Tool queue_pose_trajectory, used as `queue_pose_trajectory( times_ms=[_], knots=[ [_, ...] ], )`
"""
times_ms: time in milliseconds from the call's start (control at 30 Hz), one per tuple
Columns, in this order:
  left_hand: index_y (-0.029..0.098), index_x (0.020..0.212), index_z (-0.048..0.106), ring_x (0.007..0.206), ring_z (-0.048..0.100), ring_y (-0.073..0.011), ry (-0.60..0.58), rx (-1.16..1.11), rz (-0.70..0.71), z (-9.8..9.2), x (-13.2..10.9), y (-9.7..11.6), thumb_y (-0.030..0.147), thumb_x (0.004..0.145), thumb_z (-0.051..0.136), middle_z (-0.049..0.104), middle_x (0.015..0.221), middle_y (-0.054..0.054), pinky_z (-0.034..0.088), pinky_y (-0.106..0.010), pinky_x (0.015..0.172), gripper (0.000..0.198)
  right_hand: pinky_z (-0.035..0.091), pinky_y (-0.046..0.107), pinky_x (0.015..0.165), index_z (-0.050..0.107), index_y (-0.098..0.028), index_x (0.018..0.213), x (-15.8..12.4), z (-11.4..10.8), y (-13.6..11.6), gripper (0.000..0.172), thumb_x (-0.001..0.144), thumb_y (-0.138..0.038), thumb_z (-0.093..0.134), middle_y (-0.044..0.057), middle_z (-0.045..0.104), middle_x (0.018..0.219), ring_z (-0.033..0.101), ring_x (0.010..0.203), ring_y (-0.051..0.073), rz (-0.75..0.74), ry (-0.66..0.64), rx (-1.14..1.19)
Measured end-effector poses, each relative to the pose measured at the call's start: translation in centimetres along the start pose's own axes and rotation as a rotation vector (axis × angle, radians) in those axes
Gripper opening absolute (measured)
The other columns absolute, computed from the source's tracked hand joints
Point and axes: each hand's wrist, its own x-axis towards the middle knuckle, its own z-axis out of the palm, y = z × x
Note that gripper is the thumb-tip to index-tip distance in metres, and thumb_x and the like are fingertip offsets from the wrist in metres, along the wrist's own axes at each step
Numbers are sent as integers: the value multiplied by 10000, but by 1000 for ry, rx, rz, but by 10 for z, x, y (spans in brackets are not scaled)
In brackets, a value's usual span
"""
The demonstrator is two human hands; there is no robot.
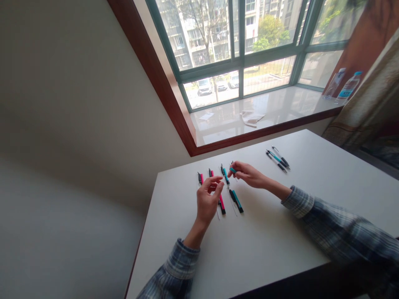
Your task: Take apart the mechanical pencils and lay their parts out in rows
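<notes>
My right hand (247,174) pinches a small teal pen part (232,170) above the far side of the white table (268,241). Left of it, my left hand (207,201) hovers with thumb and fingers curved but apart, nothing visible between them. Under and around the hands lie dismantled pens: a teal barrel (226,176) with black parts, another teal barrel (237,201) nearer me, and a pink barrel (222,203) partly covered by my left hand. Beyond that hand are more pink pieces (202,178). Thin clear or white refills (232,202) lie alongside.
Several whole pens (277,160), teal, white and black, lie together at the right rear of the table. Behind is a windowsill (224,131) with a crumpled cloth (252,118) and plastic bottles (347,89). A curtain (361,99) hangs at right; a wall (77,145) stands left.
</notes>
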Motion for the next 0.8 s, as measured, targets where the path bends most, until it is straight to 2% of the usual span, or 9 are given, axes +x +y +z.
queue_pose_trajectory(
  times_ms=[100,233,333,467,633,800],
  knots=[
    [194,1097,769,774,686,-173,-22,-37,-12,-1,0,2,410,877,741,753,891,-54,568,-293,744,310,555,353,818,674,-161,1100,-4,6,-7,276,909,-360,686,93,749,1025,699,891,200,11,-189,219],
    [189,1069,786,810,712,-195,-33,-83,-32,-2,0,5,410,853,771,774,911,-68,582,-316,767,310,571,375,849,729,-146,1143,-8,7,-11,405,870,-441,768,84,753,940,721,919,226,76,-257,295],
    [177,1009,795,785,705,-188,-32,-135,-53,-2,0,5,399,834,793,779,893,-71,581,-312,755,283,584,351,794,734,-159,1114,-7,9,-9,398,826,-421,819,76,747,970,718,862,202,86,-221,330],
    [162,970,787,737,693,-170,-10,-208,-93,-1,1,2,384,807,822,770,838,-62,579,-299,729,278,577,302,720,692,-188,1034,-5,10,-6,361,769,-347,878,35,735,923,701,780,161,92,-83,452],
    [153,967,758,748,720,-172,81,-281,-152,-1,2,-4,359,767,857,773,849,-60,587,-297,742,303,568,271,789,704,-199,987,-3,7,-7,366,704,-270,925,32,752,978,709,842,146,155,90,663],
    [137,954,742,752,731,-165,41,-395,-280,1,1,-6,357,741,878,786,879,-82,584,-292,774,336,555,241,789,735,-209,971,-3,8,-12,321,712,-250,920,32,764,1006,697,846,127,114,133,741]
  ],
)
